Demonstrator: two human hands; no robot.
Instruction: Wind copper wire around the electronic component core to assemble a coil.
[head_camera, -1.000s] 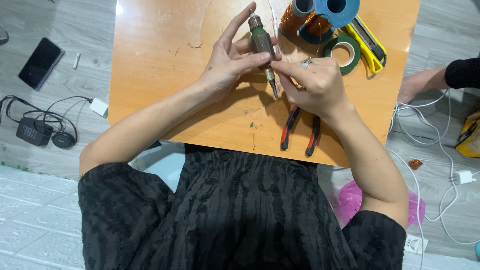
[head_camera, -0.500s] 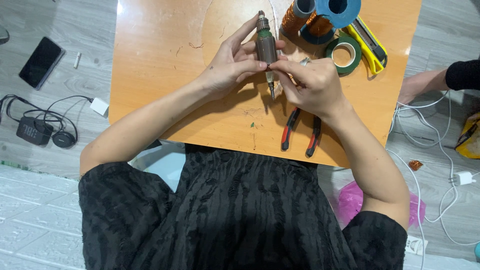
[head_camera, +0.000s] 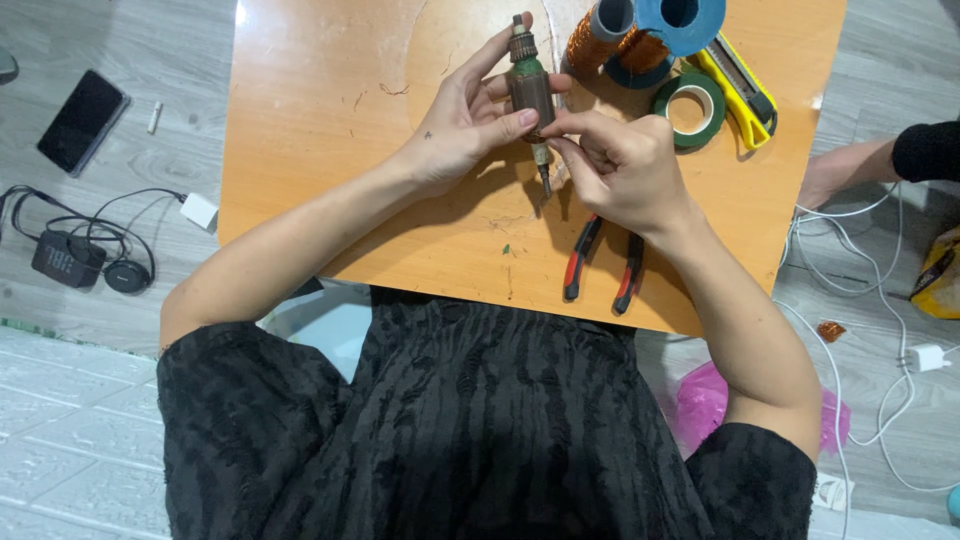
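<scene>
My left hand grips a small motor armature, dark brown with a green band and a metal shaft at each end, held upright over the orange table. My right hand pinches the armature's lower end with thumb and fingertips, beside the lower shaft. Both hands touch the part at once.
A spool of copper wire with a blue flange, a roll of green tape and a yellow utility knife lie at the table's far right. Red-handled pliers lie under my right wrist. A phone and cables are on the floor. Another person's arm is at right.
The armature has been turned and lifted slightly farther from me; my right fingers shifted up along its lower end.
</scene>
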